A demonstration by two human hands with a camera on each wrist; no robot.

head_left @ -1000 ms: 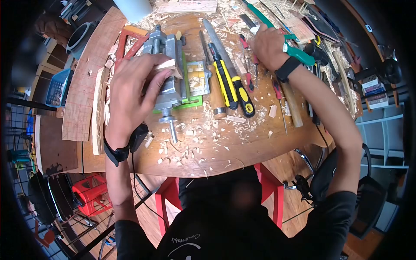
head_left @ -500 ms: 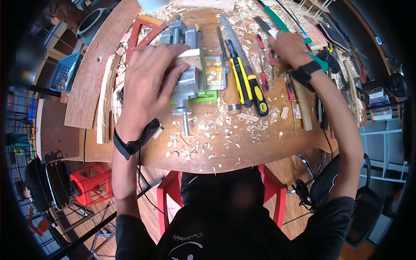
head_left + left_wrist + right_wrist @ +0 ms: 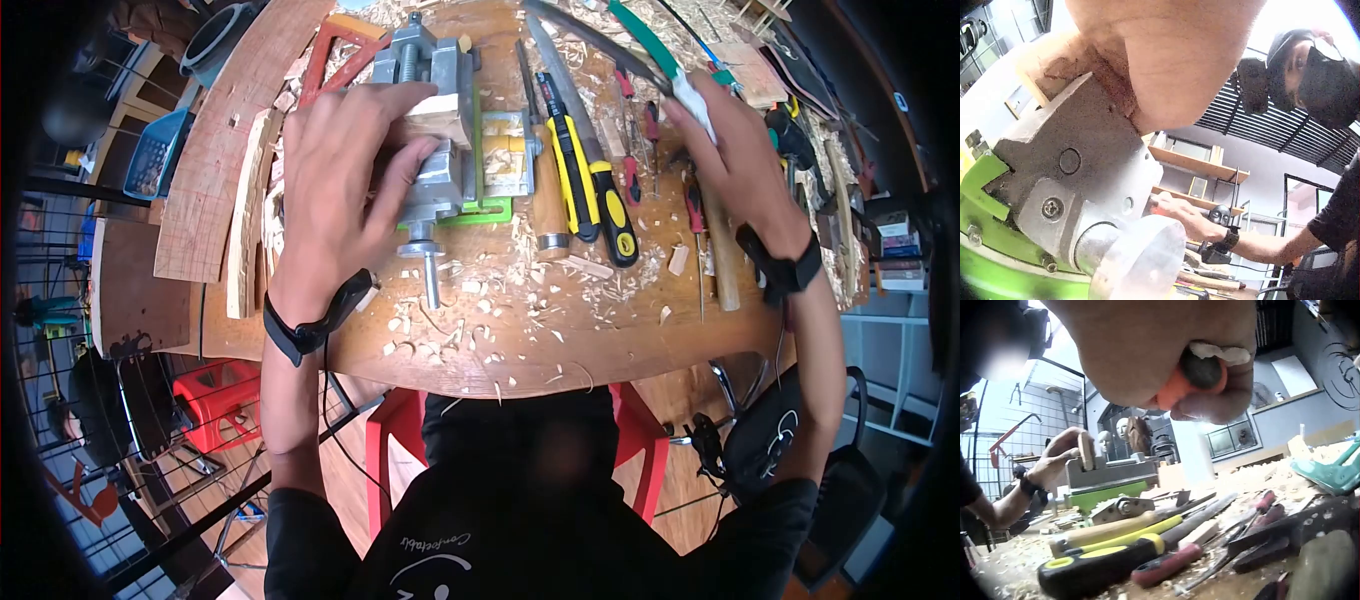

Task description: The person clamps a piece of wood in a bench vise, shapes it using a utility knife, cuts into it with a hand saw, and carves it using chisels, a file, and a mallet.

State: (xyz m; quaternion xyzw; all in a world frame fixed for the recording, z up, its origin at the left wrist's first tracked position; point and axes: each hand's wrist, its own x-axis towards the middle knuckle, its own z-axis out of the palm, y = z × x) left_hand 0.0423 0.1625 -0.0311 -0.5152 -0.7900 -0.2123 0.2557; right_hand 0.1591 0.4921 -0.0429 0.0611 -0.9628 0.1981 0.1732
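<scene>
At the left of the bench, my left hand (image 3: 340, 160) holds a pale wooden block (image 3: 438, 125) between thumb and fingers. The block sits at the jaws of a grey metal vise (image 3: 435, 190), which has a green base (image 3: 997, 250). My right hand (image 3: 735, 160) is raised over the right side of the bench and grips a tool with a long dark blade (image 3: 605, 45). White wrapping (image 3: 690, 98) covers part of its handle, and the right wrist view shows an orange handle end (image 3: 1175, 390) in the fist. The blade points up and left.
Between the hands lie a wooden-handled tool (image 3: 549, 200), a yellow utility knife (image 3: 572, 170) and a file with a black-yellow handle (image 3: 616, 220). Red-handled tools (image 3: 694, 205) and a wooden handle (image 3: 722, 260) lie further right. Shavings (image 3: 480, 330) cover the bench; a red-orange try square (image 3: 320, 70) lies back left.
The right hand has lifted the dark-bladed tool from among the tools at the back and brought it nearer the body. The left hand stays on the block while the head view has shifted.
</scene>
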